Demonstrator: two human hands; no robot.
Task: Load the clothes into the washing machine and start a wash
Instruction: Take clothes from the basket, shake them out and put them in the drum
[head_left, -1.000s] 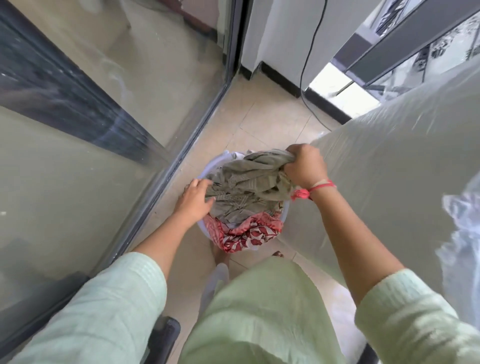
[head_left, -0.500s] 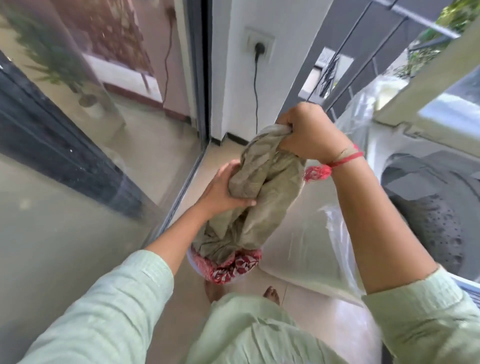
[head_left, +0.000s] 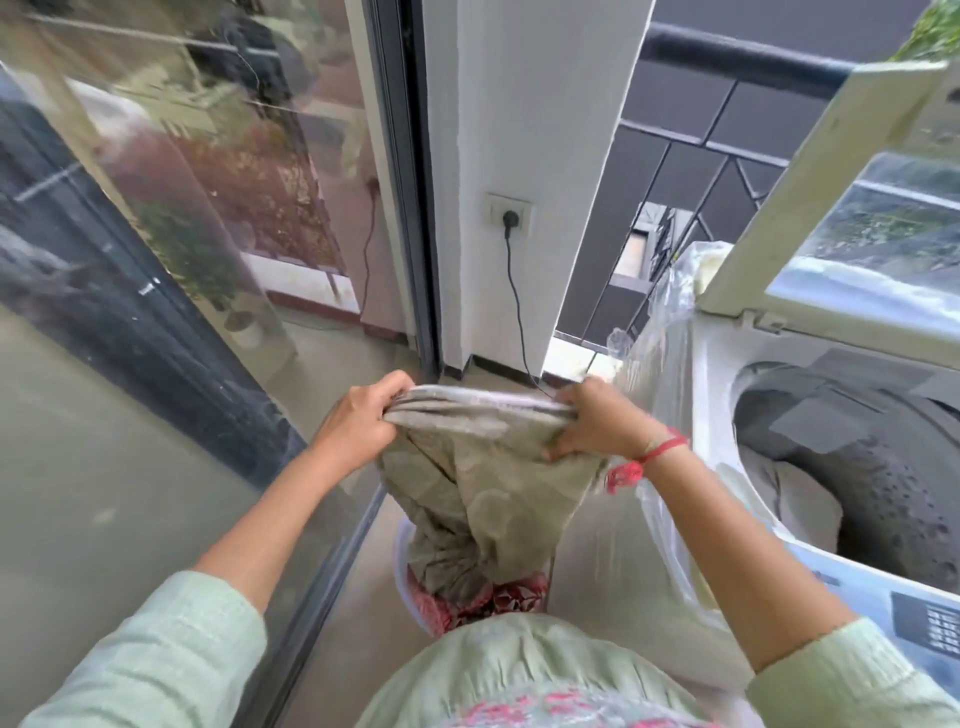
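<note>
An olive-grey garment (head_left: 483, 483) hangs stretched between my hands above the floor. My left hand (head_left: 358, 421) grips its top edge on the left, and my right hand (head_left: 597, 423) grips the same edge on the right. Below it a pale tub (head_left: 402, 569) holds a red and white patterned cloth (head_left: 498, 603). To the right stands the top-loading washing machine (head_left: 711, 395) with its lid (head_left: 779, 218) raised. Its dark drum (head_left: 883, 478) is open, and a pale cloth (head_left: 795, 493) lies inside.
A glass sliding door (head_left: 156, 312) runs along the left. A white pillar (head_left: 519, 156) carries a socket with a black plug and cord (head_left: 511, 218). Clear plastic sheeting (head_left: 660, 364) drapes over the machine's left side. The control panel (head_left: 930, 629) sits at the near right; a balcony railing (head_left: 701, 130) is behind.
Both hands lifted the olive garment out of the tub and pulled its top edge apart. My left hand moved from its middle up to the edge. The view rose toward the machine.
</note>
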